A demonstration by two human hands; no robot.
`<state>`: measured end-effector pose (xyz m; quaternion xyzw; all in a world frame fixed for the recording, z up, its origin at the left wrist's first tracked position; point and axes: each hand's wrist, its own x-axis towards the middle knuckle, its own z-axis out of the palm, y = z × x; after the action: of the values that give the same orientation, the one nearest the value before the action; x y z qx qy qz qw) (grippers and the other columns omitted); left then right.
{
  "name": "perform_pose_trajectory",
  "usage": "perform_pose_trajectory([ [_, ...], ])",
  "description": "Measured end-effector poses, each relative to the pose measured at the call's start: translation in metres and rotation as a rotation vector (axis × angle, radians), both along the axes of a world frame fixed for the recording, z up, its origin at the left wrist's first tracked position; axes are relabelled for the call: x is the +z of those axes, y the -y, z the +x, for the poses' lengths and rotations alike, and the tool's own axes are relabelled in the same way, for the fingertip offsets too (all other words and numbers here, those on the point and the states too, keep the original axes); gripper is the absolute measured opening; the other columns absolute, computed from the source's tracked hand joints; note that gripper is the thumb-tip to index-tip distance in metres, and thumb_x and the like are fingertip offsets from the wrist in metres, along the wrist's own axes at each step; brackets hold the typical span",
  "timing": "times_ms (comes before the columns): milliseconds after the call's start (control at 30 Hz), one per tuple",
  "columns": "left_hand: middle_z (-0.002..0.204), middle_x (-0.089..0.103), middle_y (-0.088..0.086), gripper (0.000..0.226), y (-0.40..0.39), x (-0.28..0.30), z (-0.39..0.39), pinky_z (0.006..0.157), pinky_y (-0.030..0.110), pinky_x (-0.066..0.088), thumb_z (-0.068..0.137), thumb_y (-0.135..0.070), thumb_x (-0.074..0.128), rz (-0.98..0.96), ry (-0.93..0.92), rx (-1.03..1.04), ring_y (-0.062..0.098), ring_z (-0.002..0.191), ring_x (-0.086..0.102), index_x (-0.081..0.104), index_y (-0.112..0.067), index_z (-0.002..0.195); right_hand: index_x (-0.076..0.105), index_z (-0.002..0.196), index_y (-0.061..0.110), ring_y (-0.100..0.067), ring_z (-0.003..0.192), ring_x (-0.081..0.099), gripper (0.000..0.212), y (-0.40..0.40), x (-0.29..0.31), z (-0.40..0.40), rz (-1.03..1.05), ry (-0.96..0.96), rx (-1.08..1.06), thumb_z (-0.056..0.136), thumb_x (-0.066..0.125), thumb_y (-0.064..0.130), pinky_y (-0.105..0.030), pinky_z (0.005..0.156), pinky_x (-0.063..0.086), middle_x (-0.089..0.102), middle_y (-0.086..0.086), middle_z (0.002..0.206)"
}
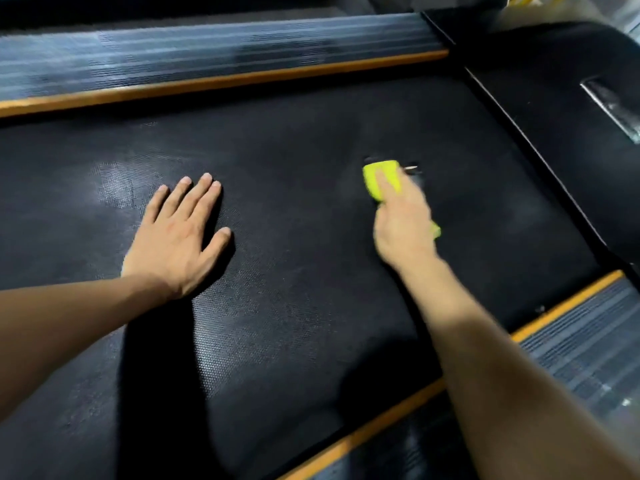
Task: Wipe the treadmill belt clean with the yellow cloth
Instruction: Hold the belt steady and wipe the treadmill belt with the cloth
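The black textured treadmill belt (294, 209) fills most of the view. My left hand (180, 233) lies flat on the belt at centre left, fingers straight and spread. My right hand (403, 223) presses the yellow cloth (382, 176) onto the belt at centre right. The cloth sticks out beyond my fingertips, and a small corner of it shows by my wrist. My right hand and the cloth are blurred. A small dark and light mark lies on the belt just beyond the cloth.
Grey ribbed side rails with orange trim run along the belt, the far rail (207, 53) at the top and the near rail (581, 341) at lower right. The black motor cover (561, 98) rises at the right end of the belt.
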<state>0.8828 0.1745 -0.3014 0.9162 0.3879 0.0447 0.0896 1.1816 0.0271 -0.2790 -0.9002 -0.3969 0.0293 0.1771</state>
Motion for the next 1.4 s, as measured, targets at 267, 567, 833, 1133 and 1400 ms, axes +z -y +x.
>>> perform_pose_trajectory([
  [267, 0.170, 0.015, -0.002, 0.073, -0.001, 0.001, -0.001, 0.128, 0.044, 0.004, 0.098, -0.056, 0.019, -0.004, -0.005, 0.000, 0.020, 0.157, 0.008, 0.017, -0.022, 0.161, 0.039, 0.149, 0.026, -0.028, 0.138, 0.041, 0.066, 0.028, -0.009, -0.133, 0.052, 0.075, 0.580, 0.085, 0.046, 0.012, -0.045, 0.115, 0.032, 0.038, -0.008, 0.155],
  [567, 0.169, 0.019, 0.001, 0.073, -0.002, -0.003, 0.000, 0.128, 0.043, 0.004, 0.096, -0.055, 0.024, 0.010, -0.010, 0.003, 0.025, 0.156, 0.013, 0.019, -0.022, 0.160, 0.030, 0.153, 0.019, -0.040, 0.140, 0.033, 0.061, 0.093, -0.009, 0.033, -0.088, 0.133, 0.034, 0.095, 0.049, 0.016, -0.049, 0.113, 0.034, 0.032, -0.020, 0.155],
  [833, 0.169, 0.016, 0.013, 0.078, 0.053, 0.009, -0.002, 0.126, 0.048, 0.006, 0.094, -0.056, 0.023, -0.014, -0.023, 0.118, 0.034, 0.155, 0.013, 0.017, -0.015, 0.160, 0.019, 0.157, 0.023, -0.035, 0.147, 0.020, 0.062, 0.094, 0.000, 0.018, -0.150, 0.027, 0.017, 0.099, 0.042, 0.018, -0.047, 0.117, 0.027, 0.015, -0.015, 0.163],
  [1133, 0.169, 0.017, 0.013, 0.071, 0.148, 0.003, -0.037, 0.127, 0.046, 0.007, 0.098, -0.047, 0.028, -0.014, 0.040, 0.021, 0.033, 0.155, 0.014, 0.021, -0.014, 0.160, 0.018, 0.156, 0.027, -0.024, 0.152, 0.010, 0.072, 0.110, 0.008, -0.168, -0.093, -0.086, 0.509, 0.092, 0.048, 0.014, -0.043, 0.124, 0.008, 0.008, -0.006, 0.166],
  [1400, 0.169, 0.018, 0.011, 0.070, 0.152, 0.006, -0.031, 0.128, 0.045, 0.006, 0.097, -0.046, 0.028, -0.012, 0.070, 0.056, 0.029, 0.156, 0.012, 0.022, -0.015, 0.160, 0.022, 0.156, 0.027, -0.043, 0.129, 0.041, 0.080, 0.162, 0.015, -0.007, -0.194, 0.005, 0.225, 0.083, 0.051, 0.009, -0.049, 0.107, 0.040, 0.030, -0.019, 0.154],
])
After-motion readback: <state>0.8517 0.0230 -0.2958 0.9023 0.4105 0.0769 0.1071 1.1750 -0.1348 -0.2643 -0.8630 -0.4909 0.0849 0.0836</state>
